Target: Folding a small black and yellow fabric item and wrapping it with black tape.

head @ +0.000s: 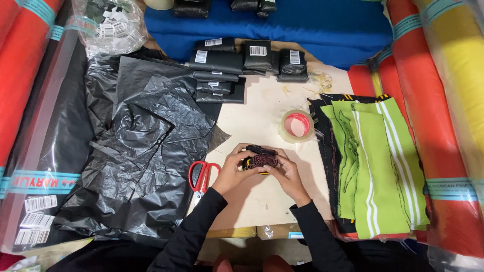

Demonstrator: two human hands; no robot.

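Both our hands, left hand (233, 168) and right hand (286, 171), clamp fingers around a rolled dark fabric bundle (261, 159) above the table (252, 121), keeping it tight; scissors (202, 174) and tape roll (297, 126) lie within reach.

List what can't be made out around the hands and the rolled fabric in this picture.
- Head view: the rolled dark fabric is mostly covered by the left hand and right hand; its far side and underside are hidden.
- A yellow bit beneath the roll is too small to identify.
- The red-handled scissors: blades hidden under the left sleeve.
- Green ribbed strips: lower layers hidden by the stack.
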